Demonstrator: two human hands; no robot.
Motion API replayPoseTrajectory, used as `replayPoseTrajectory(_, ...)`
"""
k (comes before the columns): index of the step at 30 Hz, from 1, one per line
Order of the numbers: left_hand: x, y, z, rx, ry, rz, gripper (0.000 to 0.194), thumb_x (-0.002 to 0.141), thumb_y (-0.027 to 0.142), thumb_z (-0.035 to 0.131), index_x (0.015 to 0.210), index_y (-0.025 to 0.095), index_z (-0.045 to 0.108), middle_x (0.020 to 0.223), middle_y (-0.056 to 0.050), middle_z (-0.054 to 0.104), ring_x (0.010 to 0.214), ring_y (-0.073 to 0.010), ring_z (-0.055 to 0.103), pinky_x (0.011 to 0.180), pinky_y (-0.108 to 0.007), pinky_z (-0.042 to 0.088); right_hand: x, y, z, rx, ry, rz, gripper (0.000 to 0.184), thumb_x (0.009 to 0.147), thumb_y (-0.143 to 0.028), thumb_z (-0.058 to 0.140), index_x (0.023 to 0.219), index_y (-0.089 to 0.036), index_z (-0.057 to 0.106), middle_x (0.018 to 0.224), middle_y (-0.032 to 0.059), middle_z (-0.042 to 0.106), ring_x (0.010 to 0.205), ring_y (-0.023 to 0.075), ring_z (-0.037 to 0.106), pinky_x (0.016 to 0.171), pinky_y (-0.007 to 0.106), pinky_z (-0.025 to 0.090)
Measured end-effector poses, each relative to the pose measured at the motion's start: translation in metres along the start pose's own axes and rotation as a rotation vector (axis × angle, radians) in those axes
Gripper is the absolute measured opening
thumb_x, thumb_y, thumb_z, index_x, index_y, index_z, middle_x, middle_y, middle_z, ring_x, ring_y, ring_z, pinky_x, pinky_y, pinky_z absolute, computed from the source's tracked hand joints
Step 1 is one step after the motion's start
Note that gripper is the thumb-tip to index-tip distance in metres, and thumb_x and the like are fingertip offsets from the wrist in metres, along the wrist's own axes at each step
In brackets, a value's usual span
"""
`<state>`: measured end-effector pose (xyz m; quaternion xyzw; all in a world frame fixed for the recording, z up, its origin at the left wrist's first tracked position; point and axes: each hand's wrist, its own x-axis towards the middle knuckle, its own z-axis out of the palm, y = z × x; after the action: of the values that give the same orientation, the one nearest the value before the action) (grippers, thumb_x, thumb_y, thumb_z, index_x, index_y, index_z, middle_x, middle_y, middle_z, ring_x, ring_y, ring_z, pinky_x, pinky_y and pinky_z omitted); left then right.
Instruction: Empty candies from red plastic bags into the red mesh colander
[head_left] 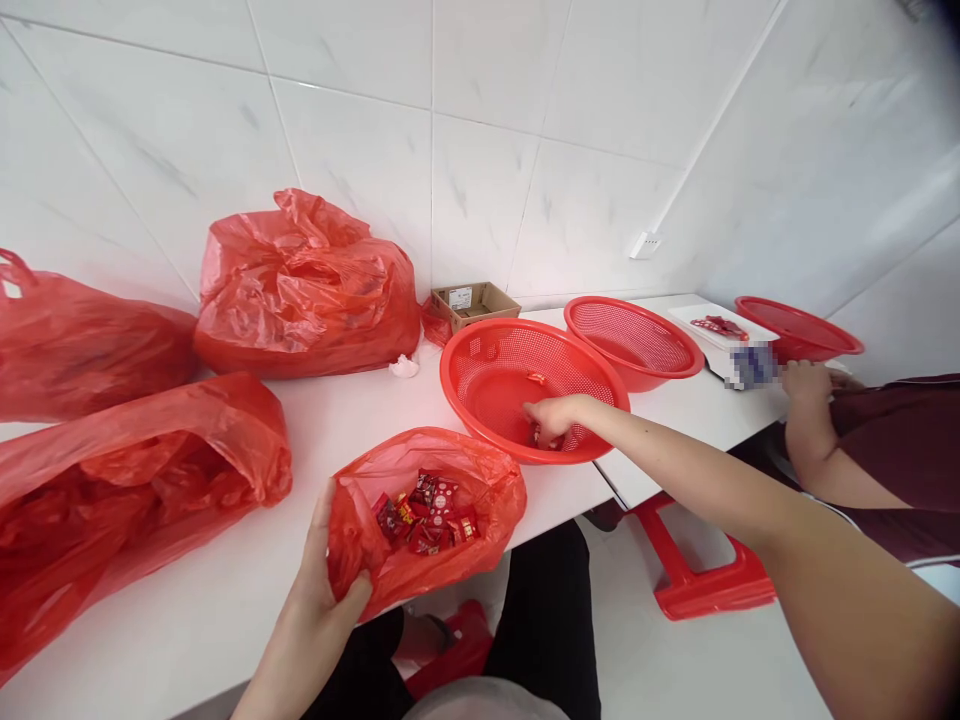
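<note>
My left hand (315,590) pinches the near-left rim of a red plastic bag (480,470), thumb inside and fingers outside. In the bag's mouth lie several small wrapped candies (439,505), mostly red with some yellow. My right hand (555,418) reaches down into a red perforated basket (480,395), its fingers curled low near the bottom. Something small and dark shows beneath those fingers, too hidden to make out. A lone wrapped piece (536,378) sits in the basket just beyond the hand.
Behind stand a second red basket (630,340), a cardboard box (480,300), and a scale (724,335) with red packets on it. Large red bags (307,290) fill the left side. At right, a co-worker's arm (814,420) rests near another red basket (795,325). A red stool (697,585) stands below.
</note>
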<state>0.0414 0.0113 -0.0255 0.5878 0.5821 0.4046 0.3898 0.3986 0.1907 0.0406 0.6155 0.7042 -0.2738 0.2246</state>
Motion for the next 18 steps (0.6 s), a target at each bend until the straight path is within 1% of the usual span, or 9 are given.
replayPoseTrajectory(2,0.000,-0.001,0.001,-0.002,0.012,-0.003,0.087,0.086,0.027,0.055,0.157,0.035,0.006,0.165,-0.004,0.016,0.149,-0.0294,0.022,0.119,-0.051,0.018,0.010,0.011,-0.016,-0.004,0.080,0.020,0.055,0.077,-0.026,0.073,0.127,-0.017,0.054,0.100,0.0093,0.070,0.079,0.0200,0.068,0.064,0.026,0.051)
replayPoseTrajectory(5,-0.002,-0.003,0.002,-0.007,0.050,0.008,0.084,0.086,0.029,0.055,0.156,0.036,0.008,0.164,-0.004,0.019,0.148,-0.0298,0.023,0.119,-0.053,0.019,0.025,0.024,-0.041,-0.023,0.245,0.070,0.045,0.089,-0.031,0.063,0.130,-0.015,0.052,0.123,0.0155,0.061,0.102,0.0246,0.063,0.082,0.034,0.052)
replayPoseTrajectory(7,-0.004,-0.006,0.001,0.004,0.083,0.007,0.084,0.087,0.030,0.055,0.156,0.036,0.009,0.161,-0.006,0.027,0.146,-0.0315,0.029,0.116,-0.055,0.026,0.033,0.027,-0.048,-0.029,0.294,0.091,0.040,0.094,-0.034,0.060,0.129,-0.016,0.054,0.129,0.0137,0.056,0.109,0.0246,0.060,0.089,0.041,0.052)
replayPoseTrajectory(8,-0.006,-0.008,0.000,0.019,0.100,0.004,0.083,0.087,0.031,0.056,0.156,0.036,0.010,0.159,-0.007,0.028,0.142,-0.0328,0.035,0.112,-0.055,0.034,0.036,0.027,-0.048,-0.025,0.295,0.095,0.039,0.095,-0.035,0.059,0.128,-0.016,0.055,0.129,0.0120,0.056,0.109,0.0238,0.060,0.090,0.044,0.052)
replayPoseTrajectory(10,-0.009,-0.011,-0.002,0.054,0.128,0.004,0.082,0.086,0.035,0.058,0.155,0.037,0.013,0.159,-0.008,0.026,0.134,-0.0339,0.044,0.097,-0.049,0.052,0.039,0.023,-0.044,-0.009,0.265,0.091,0.037,0.095,-0.035,0.059,0.127,-0.016,0.056,0.126,0.0099,0.058,0.107,0.0226,0.061,0.089,0.044,0.053)
replayPoseTrajectory(11,-0.011,-0.012,-0.003,0.071,0.143,0.008,0.080,0.086,0.037,0.058,0.154,0.037,0.015,0.159,-0.008,0.024,0.130,-0.0334,0.046,0.088,-0.045,0.057,0.040,0.020,-0.041,0.002,0.240,0.086,0.036,0.095,-0.035,0.059,0.126,-0.016,0.056,0.125,0.0099,0.058,0.106,0.0224,0.061,0.089,0.044,0.054)
replayPoseTrajectory(14,-0.014,-0.013,-0.004,0.105,0.188,0.031,0.074,0.087,0.041,0.058,0.151,0.036,0.022,0.153,-0.011,0.030,0.120,-0.0296,0.052,0.074,-0.037,0.060,0.036,0.010,-0.037,0.050,0.170,0.060,0.033,0.095,-0.034,0.060,0.121,-0.015,0.059,0.118,0.0095,0.061,0.099,0.0208,0.063,0.084,0.040,0.055)
replayPoseTrajectory(16,-0.014,-0.011,-0.005,0.129,0.234,0.067,0.066,0.087,0.042,0.058,0.146,0.032,0.031,0.141,-0.012,0.039,0.112,-0.0263,0.055,0.076,-0.037,0.059,0.026,0.002,-0.042,0.100,0.167,0.010,0.027,0.092,-0.028,0.062,0.114,-0.012,0.060,0.104,0.0097,0.065,0.087,0.0191,0.065,0.073,0.033,0.056)
replayPoseTrajectory(18,-0.012,-0.011,-0.006,0.158,0.305,0.109,0.055,0.085,0.043,0.060,0.135,0.027,0.044,0.126,-0.010,0.046,0.104,-0.0238,0.057,0.078,-0.039,0.059,0.008,-0.010,-0.048,0.159,0.213,-0.071,0.023,0.090,-0.021,0.060,0.112,-0.013,0.056,0.096,0.0084,0.066,0.079,0.0161,0.066,0.065,0.025,0.052)
